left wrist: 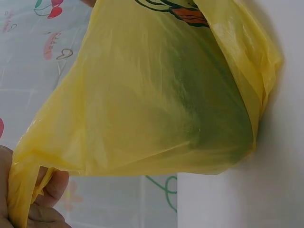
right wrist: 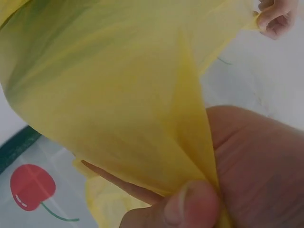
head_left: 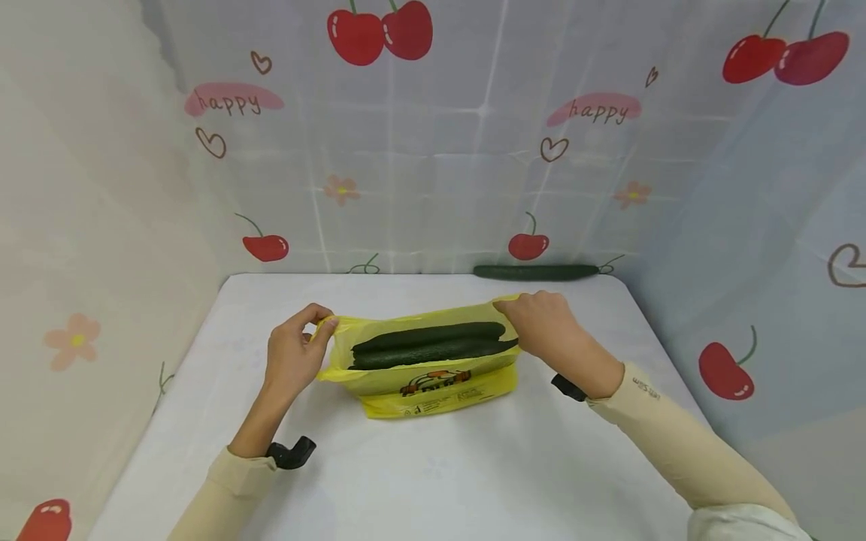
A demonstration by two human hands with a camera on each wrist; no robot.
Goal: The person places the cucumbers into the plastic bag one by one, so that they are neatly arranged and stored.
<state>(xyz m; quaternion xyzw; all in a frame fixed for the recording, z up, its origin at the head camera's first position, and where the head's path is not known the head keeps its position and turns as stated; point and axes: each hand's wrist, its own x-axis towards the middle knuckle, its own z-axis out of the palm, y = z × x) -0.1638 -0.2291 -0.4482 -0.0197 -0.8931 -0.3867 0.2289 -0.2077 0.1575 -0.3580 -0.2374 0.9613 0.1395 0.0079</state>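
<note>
A yellow plastic bag [head_left: 440, 402] with a printed picture on its front is stretched between both hands above the white table. Inside its open mouth lie dark green cucumbers [head_left: 433, 347], side by side; through the thin plastic they show as a green shadow in both wrist views. My left hand [head_left: 295, 349] pinches the bag's left edge between thumb and fingers. At the opposite end, my right hand [head_left: 546, 330] grips the right edge, its thumb [right wrist: 192, 204] pressed on the plastic in the right wrist view. Another cucumber [head_left: 536, 273] lies apart, beyond the right hand.
The white table [head_left: 433, 481] meets a curtain [head_left: 433, 173] printed with cherries, hearts and flowers along its back edge, where the loose cucumber lies. Similar cloth hangs at the left and right sides.
</note>
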